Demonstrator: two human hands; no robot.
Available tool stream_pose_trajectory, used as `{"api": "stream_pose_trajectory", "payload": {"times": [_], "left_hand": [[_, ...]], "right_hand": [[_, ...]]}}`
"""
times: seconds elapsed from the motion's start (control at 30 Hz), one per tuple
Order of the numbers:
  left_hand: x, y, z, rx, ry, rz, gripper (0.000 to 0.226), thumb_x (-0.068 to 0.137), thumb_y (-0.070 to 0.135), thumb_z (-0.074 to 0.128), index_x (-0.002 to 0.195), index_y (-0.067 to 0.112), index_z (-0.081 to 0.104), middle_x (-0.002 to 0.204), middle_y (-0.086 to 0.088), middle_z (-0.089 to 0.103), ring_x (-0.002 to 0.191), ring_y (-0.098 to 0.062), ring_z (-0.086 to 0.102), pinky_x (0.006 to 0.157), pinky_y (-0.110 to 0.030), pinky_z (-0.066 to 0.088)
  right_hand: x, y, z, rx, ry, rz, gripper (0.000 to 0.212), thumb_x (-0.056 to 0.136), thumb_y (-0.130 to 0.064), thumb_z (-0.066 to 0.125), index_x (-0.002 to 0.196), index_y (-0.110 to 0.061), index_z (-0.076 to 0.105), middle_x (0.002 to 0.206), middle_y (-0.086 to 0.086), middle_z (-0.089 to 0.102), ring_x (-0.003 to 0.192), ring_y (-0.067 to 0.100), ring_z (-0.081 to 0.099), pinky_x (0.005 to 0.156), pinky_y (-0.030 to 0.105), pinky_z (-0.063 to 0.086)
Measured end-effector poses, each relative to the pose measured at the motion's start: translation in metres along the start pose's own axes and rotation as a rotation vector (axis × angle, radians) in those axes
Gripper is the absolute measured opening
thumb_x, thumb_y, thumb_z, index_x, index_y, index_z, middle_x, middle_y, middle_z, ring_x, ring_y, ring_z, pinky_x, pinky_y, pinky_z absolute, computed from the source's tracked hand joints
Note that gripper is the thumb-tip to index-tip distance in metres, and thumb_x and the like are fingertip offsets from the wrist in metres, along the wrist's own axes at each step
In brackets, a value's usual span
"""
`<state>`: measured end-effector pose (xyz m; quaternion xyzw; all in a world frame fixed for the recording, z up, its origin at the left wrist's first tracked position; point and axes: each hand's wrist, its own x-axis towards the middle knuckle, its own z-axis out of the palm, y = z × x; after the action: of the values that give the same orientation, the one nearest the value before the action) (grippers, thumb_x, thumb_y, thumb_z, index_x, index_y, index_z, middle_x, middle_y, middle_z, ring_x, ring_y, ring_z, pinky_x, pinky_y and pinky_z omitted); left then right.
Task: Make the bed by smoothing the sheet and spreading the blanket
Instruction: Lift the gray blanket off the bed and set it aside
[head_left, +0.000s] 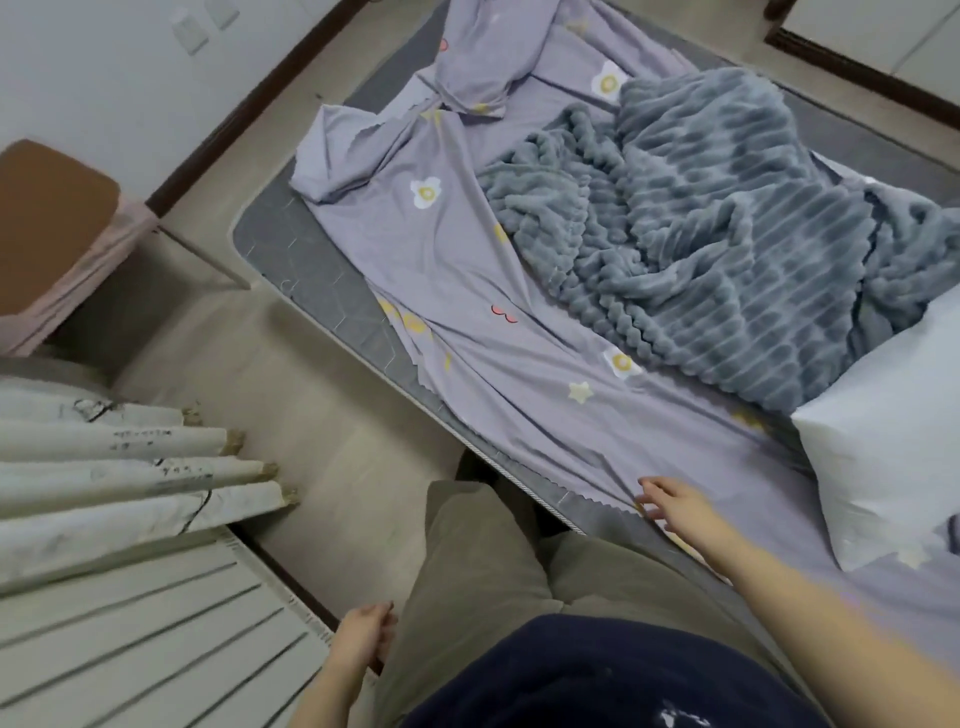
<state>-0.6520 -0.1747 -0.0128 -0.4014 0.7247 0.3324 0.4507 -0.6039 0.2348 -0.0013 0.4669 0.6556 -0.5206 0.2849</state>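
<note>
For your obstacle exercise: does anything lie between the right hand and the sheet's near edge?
Nothing visible does. The right hand is already at the sheet edge, fingers spread. The blanket and pillow lie farther off.

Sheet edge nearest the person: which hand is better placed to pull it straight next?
Right. The right hand is already at the sheet edge on the mattress, fingers spread. The left hand hangs by the leg, away from the bed.
</note>
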Motion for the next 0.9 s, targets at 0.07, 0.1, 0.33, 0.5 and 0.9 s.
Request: {"api": "stream_pose_trajectory", "payload": {"times": [0.07, 0.1, 0.33, 0.5, 0.9], "left_hand": [[0.017, 0.049, -0.014, 0.071, -0.016, 0.046, 0.023, 0.100, 0.020, 0.049, 0.104, 0.002, 0.063, 0.088, -0.011, 0.063, 0.069, -0.021, 0.055, 0.064, -0.029, 0.039], [0.024, 0.073, -0.018, 0.116, -0.034, 0.088, 0.023, 0.100, 0.022, 0.048, 0.108, 0.005, 0.062, 0.097, -0.010, 0.065, 0.079, -0.021, 0.057, 0.073, -0.032, 0.042], [0.039, 0.260, 0.002, 0.370, -0.168, 0.448, 0.021, 0.099, 0.012, 0.048, 0.109, -0.002, 0.061, 0.101, -0.016, 0.062, 0.084, -0.022, 0.056, 0.059, -0.019, 0.040], [0.025, 0.347, 0.064, 0.418, -0.275, 0.521, 0.033, 0.099, 0.019, 0.050, 0.120, -0.005, 0.059, 0.112, -0.017, 0.064, 0.096, -0.024, 0.059, 0.073, -0.023, 0.046], [0.001, 0.374, 0.238, 0.379, -0.446, 0.460, 0.024, 0.100, 0.027, 0.046, 0.112, 0.017, 0.064, 0.112, -0.003, 0.071, 0.109, -0.023, 0.064, 0.108, -0.044, 0.041]], "right_hand": [[0.000, -0.006, 0.010, 0.043, 0.062, 0.028, 0.031, 0.102, -0.019, 0.043, 0.127, -0.005, 0.055, 0.119, 0.016, 0.061, 0.094, 0.022, 0.056, 0.073, 0.023, 0.044], [-0.001, -0.007, 0.013, 0.053, 0.098, 0.045, 0.031, 0.102, -0.018, 0.043, 0.127, -0.004, 0.055, 0.119, 0.017, 0.061, 0.094, 0.024, 0.057, 0.076, 0.026, 0.045], [-0.007, 0.001, 0.019, 0.410, 0.314, 0.286, 0.031, 0.102, -0.020, 0.042, 0.128, -0.005, 0.052, 0.127, 0.018, 0.059, 0.108, 0.037, 0.059, 0.088, 0.042, 0.045], [0.024, 0.010, -0.004, 0.724, 0.393, 0.326, 0.023, 0.101, -0.027, 0.044, 0.117, -0.013, 0.052, 0.129, 0.011, 0.058, 0.097, 0.028, 0.060, 0.094, 0.044, 0.045], [0.180, -0.021, -0.113, 1.268, 0.366, 0.228, 0.064, 0.096, -0.030, 0.056, 0.149, -0.009, 0.027, 0.148, 0.008, 0.040, 0.125, 0.027, 0.052, 0.104, 0.042, 0.045]]}}
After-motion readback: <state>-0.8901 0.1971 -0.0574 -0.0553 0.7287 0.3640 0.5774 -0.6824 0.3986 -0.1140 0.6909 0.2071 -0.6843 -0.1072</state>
